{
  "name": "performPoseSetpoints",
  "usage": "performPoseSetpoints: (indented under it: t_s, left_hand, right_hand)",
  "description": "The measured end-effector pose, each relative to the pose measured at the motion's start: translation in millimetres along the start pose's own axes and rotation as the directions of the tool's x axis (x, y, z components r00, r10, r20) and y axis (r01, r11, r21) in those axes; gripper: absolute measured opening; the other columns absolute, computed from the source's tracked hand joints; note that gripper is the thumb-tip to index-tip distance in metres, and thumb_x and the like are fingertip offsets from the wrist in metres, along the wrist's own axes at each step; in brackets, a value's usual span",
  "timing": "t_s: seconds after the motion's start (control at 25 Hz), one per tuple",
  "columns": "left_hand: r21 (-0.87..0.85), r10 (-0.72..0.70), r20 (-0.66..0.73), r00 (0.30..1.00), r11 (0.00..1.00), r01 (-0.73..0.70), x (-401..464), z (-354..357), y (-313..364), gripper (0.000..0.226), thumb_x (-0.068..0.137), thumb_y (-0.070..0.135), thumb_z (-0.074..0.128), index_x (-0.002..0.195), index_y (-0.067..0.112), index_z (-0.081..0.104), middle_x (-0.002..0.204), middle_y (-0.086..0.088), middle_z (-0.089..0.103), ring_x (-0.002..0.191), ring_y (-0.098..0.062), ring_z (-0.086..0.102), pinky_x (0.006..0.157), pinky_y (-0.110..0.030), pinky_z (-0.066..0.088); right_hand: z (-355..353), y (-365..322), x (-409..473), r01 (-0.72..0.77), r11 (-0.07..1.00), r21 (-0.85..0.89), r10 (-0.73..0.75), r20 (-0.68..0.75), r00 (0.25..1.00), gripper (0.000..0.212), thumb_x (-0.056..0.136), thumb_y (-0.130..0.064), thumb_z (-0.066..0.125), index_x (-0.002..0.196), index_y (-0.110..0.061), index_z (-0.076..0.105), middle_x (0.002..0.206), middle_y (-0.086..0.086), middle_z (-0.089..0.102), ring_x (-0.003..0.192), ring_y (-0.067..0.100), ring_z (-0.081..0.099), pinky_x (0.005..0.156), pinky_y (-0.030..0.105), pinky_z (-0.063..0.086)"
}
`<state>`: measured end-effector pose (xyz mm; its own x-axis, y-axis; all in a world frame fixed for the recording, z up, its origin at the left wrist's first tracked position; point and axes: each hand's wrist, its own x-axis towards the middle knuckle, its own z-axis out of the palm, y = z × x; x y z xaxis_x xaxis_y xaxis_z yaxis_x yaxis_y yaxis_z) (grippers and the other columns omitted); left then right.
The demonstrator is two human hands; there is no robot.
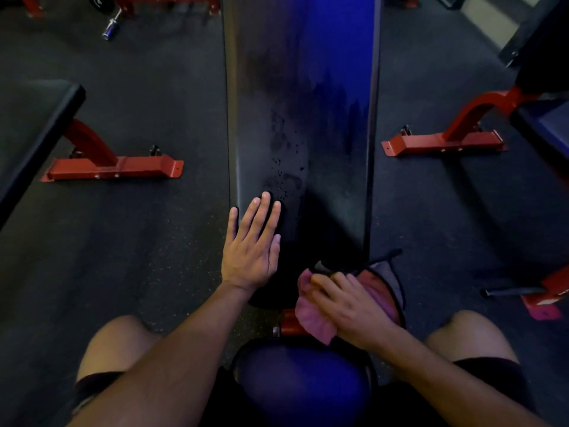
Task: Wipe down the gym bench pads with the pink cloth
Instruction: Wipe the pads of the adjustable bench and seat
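Note:
The long black bench pad (308,103) runs away from me up the middle of the head view, with wet droplets and smears on its near part. My left hand (251,245) lies flat on the pad's near left edge, fingers straight. My right hand (348,306) holds the pink cloth (311,315) bunched against the pad's near right end, beside a grey, black-edged piece of fabric (388,272). A smaller seat pad (301,386) with a blue sheen sits between my knees.
Red-framed benches stand on both sides: one at the left (114,167), one at the right (446,140). A barbell end (112,26) lies on the dark rubber floor at the far left. A pink object (545,312) lies on the floor at the right.

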<state>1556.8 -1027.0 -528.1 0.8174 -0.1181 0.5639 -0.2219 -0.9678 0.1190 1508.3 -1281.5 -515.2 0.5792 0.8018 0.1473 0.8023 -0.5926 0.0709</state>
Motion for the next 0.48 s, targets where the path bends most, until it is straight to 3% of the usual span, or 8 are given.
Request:
performPoseSetpoints:
  t_s: [0.08, 0.2, 0.32, 0.4, 0.48]
  left_hand:
    - [0.016, 0.001, -0.006, 1.000, 1.000, -0.001, 1.1, -0.4, -0.4, 0.060, 0.106, 0.035, 0.037, 0.163, 0.015, 0.032, 0.172, -0.006, 0.023, 0.159, -0.022, 0.021, 0.129, -0.055, 0.016]
    - [0.018, 0.005, -0.002, 1.000, 1.000, -0.005, 1.7, -1.0, -1.2, 0.060, 0.107, 0.035, 0.038, 0.163, 0.016, 0.031, 0.172, -0.006, 0.022, 0.160, -0.022, 0.020, 0.129, -0.055, 0.016]
    - [0.000, -0.001, -0.002, 1.000, 1.000, 0.001, 2.3, -1.2, -0.6, 0.061, 0.106, 0.035, 0.038, 0.163, 0.016, 0.032, 0.172, -0.005, 0.022, 0.160, -0.021, 0.020, 0.128, -0.056, 0.017]
    - [-0.009, -0.009, 0.007, 1.000, 1.000, 0.009, 2.8, -1.1, 0.3, 0.062, 0.105, 0.035, 0.039, 0.163, 0.016, 0.032, 0.172, -0.004, 0.022, 0.160, -0.020, 0.019, 0.129, -0.055, 0.016]
    - [-0.008, -0.016, 0.017, 1.000, 1.000, 0.016, 1.8, -2.8, 0.2, 0.063, 0.104, 0.036, 0.041, 0.164, 0.017, 0.031, 0.173, -0.003, 0.021, 0.160, -0.020, 0.018, 0.129, -0.055, 0.015]
  right_hand:
    - [-27.5, 14.3, 27.3, -0.106, 0.994, 0.005, 0.106, -0.078, 0.991, 0.071, 0.065, -0.024, 0.072, 0.133, -0.012, 0.055, 0.129, 0.011, 0.050, 0.090, 0.030, 0.051, 0.073, 0.042, 0.046]
    - [-40.0, 32.1, 56.2, -0.298, 0.954, 0.026, 0.298, -0.170, 0.939, 0.072, 0.064, -0.022, 0.072, 0.133, -0.009, 0.053, 0.130, 0.015, 0.049, 0.093, 0.034, 0.049, 0.075, 0.046, 0.047]
    - [-6.0, 2.6, 33.6, -0.236, 0.972, 0.006, 0.236, -0.058, 0.970, 0.082, 0.058, -0.030, 0.072, 0.134, -0.012, 0.047, 0.137, 0.014, 0.043, 0.096, 0.034, 0.047, 0.081, 0.045, 0.043]
    - [9.9, -18.3, 5.4, -0.149, 0.984, 0.097, 0.148, 0.020, 0.989, 0.072, 0.066, -0.034, 0.063, 0.135, -0.015, 0.049, 0.140, 0.011, 0.042, 0.098, 0.030, 0.045, 0.082, 0.046, 0.046]
    - [1.7, -23.5, -1.9, -0.187, 0.957, 0.220, 0.157, 0.147, 0.977, 0.064, 0.074, -0.032, 0.063, 0.135, -0.020, 0.049, 0.139, 0.003, 0.039, 0.101, 0.023, 0.046, 0.080, 0.042, 0.054]
